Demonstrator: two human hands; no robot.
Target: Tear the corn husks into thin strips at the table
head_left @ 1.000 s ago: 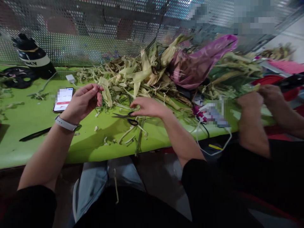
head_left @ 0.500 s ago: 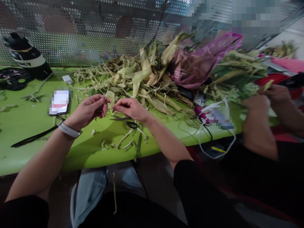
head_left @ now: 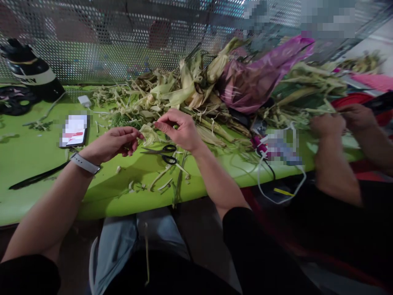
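Observation:
Thumb and forefinger of my left hand (head_left: pixel 118 142) are closed in a pinch at the left edge of a pale piece of corn husk (head_left: pixel 149 136). To the right and slightly higher is my right hand (head_left: pixel 182 129), its thumb and fingers pinched together over the husk's other side. Whatever lies between those right fingertips is too small to make out. Scissors (head_left: pixel 168 154) with black handles lie on the green table (head_left: pixel 123 192) below my hands, blades toward the left. Cut stalks and small scraps (head_left: pixel 166 184) are scattered near the table's front edge.
Behind my hands is a heap of corn husks (head_left: pixel 184 88) with a purple plastic bag (head_left: pixel 251 86). A phone (head_left: pixel 73 130), a white charger (head_left: pixel 84 101) and a black bottle (head_left: pixel 33 73) stand or lie at left. At right, a co-worker's hands (head_left: pixel 340 121) work beside a white cable (head_left: pixel 303 180).
My right hand has moved up and to the right, away from my left hand, which is slightly lower. The husk piece sits further right, and more of the scissors shows.

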